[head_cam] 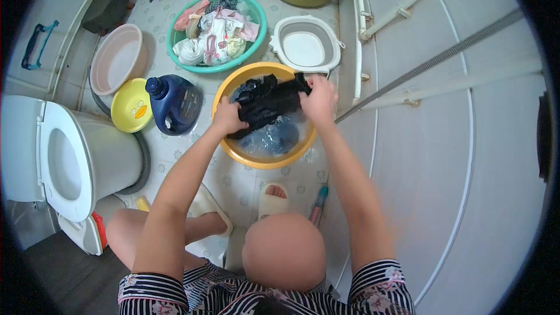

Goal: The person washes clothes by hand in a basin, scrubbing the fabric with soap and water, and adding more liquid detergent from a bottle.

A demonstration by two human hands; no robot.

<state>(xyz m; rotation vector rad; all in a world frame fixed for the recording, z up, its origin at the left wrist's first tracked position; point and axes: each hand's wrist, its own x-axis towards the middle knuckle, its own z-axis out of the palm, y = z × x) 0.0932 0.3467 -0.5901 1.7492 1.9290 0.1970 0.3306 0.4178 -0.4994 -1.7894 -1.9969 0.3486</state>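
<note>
A black cloth garment (273, 104) is stretched between my two hands over an orange-yellow plastic basin (258, 162). My left hand (229, 118) grips its lower left end near the basin's left rim. At the upper right, my right hand (319, 98) holds the other end above the right rim. Soapy water (262, 144) fills part of the basin, and a dark blue cloth (282, 135) lies in it. More wet black fabric bunches behind the stretched piece; whether it belongs to the same garment I cannot tell.
Behind stands a green basin (170, 48) heaped with clothes (218, 35). A collapsible white-grey basin (306, 46) is at the back right. Left are a blue detergent jug (175, 105), a yellow bowl (131, 116), a pink basin (118, 61) and a toilet (109, 153). A shower hose (428, 65) slants along the right wall.
</note>
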